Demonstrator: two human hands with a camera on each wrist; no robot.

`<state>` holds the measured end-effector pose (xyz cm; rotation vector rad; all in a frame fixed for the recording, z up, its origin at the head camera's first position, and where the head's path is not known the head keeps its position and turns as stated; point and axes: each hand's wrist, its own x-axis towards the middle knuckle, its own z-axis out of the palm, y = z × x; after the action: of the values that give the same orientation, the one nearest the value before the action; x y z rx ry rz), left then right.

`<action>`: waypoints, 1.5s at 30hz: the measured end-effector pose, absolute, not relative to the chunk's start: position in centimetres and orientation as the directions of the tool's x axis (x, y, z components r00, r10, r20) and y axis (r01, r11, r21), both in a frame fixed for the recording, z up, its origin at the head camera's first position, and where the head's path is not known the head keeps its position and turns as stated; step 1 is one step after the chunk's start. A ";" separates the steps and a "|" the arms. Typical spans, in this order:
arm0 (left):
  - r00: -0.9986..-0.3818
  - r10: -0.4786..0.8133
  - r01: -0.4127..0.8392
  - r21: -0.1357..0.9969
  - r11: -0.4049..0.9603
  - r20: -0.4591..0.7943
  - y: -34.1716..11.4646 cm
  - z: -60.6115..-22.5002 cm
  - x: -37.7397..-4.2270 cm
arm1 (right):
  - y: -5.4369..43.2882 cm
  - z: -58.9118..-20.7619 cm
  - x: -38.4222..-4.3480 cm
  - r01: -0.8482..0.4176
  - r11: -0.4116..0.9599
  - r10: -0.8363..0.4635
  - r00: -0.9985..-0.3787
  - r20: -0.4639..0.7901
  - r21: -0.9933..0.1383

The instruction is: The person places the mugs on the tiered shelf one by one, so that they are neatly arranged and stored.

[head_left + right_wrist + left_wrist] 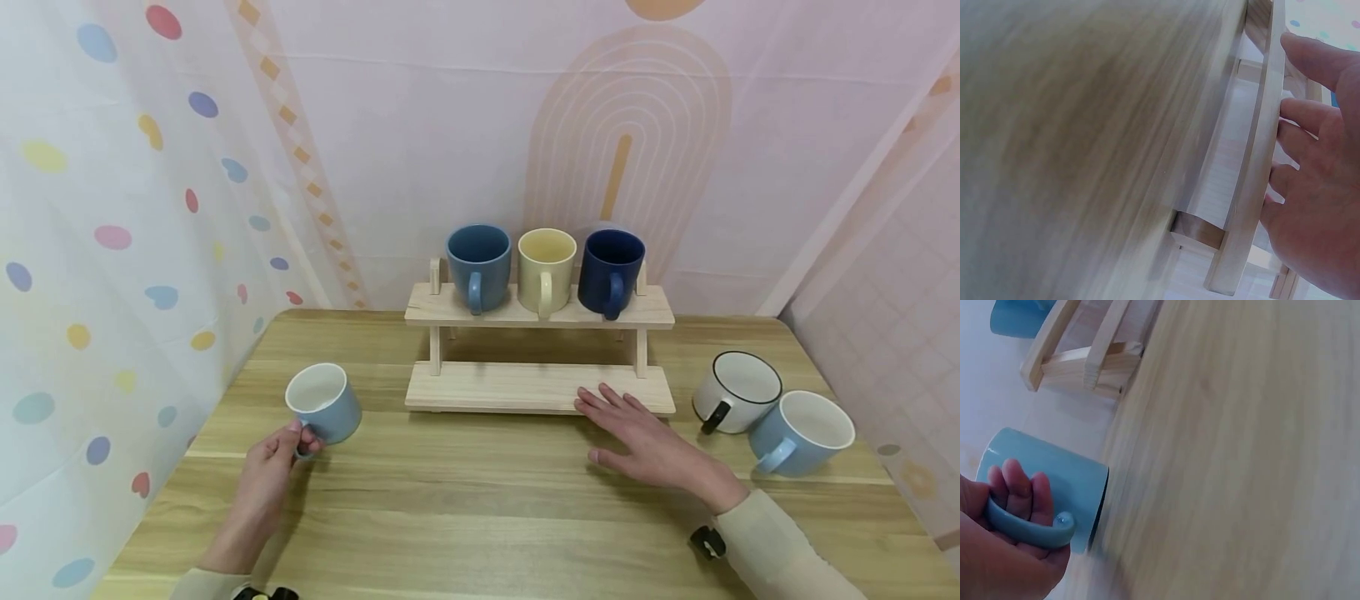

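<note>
At the left of the table, my left hand [273, 471] grips the handle of a light blue mug [333, 410] with a white inside. In the left wrist view the fingers curl through the mug's handle [1029, 531]; a dark gap shows along the mug's base. My right hand [645, 442] is spread, its fingertips touching the lower shelf [517, 387] of a wooden rack near its right end. On the upper shelf [427, 310] stand a blue mug [491, 279], a cream mug [534, 279] and a navy mug [600, 279], handles facing me.
Right of the rack, a white mug with a black rim [731, 404] stands beside another light blue mug [806, 446]. Patterned cloth [450, 125] hangs behind the wooden table [480, 525] and along both its sides.
</note>
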<state>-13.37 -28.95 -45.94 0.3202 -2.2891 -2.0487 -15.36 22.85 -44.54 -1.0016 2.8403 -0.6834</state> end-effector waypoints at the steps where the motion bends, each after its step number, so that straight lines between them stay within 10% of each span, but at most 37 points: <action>1: -0.976 -0.197 -0.117 0.989 0.087 -0.098 -28.9 -45.9 -13.3 | 22.8 -44.5 -15.4 -0.584 0.692 -0.608 -0.788 0.094 -0.424; 45: -0.988 -0.113 0.117 0.988 -0.097 0.106 -17.8 -40.8 -12.0 | 22.9 -44.6 -15.4 -0.591 0.689 -0.612 -0.784 0.098 -0.420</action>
<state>-11.99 -17.82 -40.78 -0.0042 -1.9993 -2.2181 -15.37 22.87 -44.59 -1.0125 2.8412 -0.6804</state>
